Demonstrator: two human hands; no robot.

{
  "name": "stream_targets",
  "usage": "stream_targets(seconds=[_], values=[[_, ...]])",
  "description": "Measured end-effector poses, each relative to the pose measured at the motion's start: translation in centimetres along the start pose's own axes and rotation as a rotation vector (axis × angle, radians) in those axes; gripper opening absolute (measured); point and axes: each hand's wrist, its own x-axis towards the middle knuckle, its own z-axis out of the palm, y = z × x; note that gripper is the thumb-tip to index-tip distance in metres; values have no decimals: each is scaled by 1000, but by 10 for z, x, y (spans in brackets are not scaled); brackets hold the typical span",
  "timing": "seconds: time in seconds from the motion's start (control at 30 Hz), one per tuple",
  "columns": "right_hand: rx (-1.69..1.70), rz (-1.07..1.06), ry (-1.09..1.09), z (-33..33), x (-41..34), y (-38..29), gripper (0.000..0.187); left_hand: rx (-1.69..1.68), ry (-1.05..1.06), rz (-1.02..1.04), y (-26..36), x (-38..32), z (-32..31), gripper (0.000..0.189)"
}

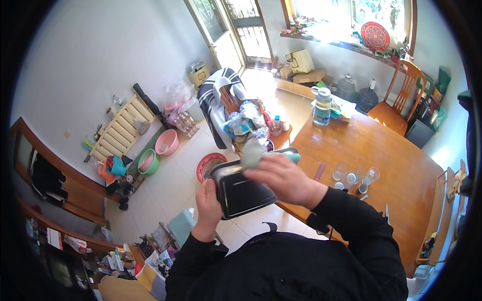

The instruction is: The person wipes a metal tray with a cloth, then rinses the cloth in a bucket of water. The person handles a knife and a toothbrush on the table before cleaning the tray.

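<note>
My left hand (209, 205) grips the near left side of a black rectangular tray (246, 193) with a glossy rim, held tilted in the air in front of my body. Over the tray's far edge, my right hand (284, 177) holds a grey-green cloth (252, 154), which is blurred. The cloth hides part of that edge. Both hands are left of the wooden table (391, 154). Just beyond my right hand, a teal item (295, 157) at the table's edge is partly covered. Several drinking glasses (340, 171) and a reddish-brown bar (319, 172) lie to the right.
A large clear water bottle (322, 111) stands at the table's far corner; a knife (387, 212) lies near my right sleeve. Beyond the tray, a chair (228, 99) carries clothing and plastic bags. On the tiled floor are a red basin (201, 165), a green basin (150, 165) and a pink basin (167, 141).
</note>
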Motion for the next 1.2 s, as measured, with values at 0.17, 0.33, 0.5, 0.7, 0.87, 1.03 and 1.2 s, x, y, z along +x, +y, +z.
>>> stream_targets(seconds=[0.17,0.33,0.5,0.7,0.87,1.03,1.2], values=[[-14,19,-8,14,3,2,47,-50,22,-12,8,-8,6,42],[-81,201,62,4,-18,29,39,-135,53,-37,14,-9,-5,42],[-34,367,242,8,-32,37,45,-174,75,11,15,-8,-2,43],[194,652,567,32,-36,31,45,-179,130,131,21,-1,14,44],[367,807,606,50,-40,28,38,-195,148,170,25,4,20,45],[522,899,676,59,-45,29,35,-231,170,193,21,9,30,44],[695,1017,804,74,-48,38,33,-202,135,174,21,4,38,42]])
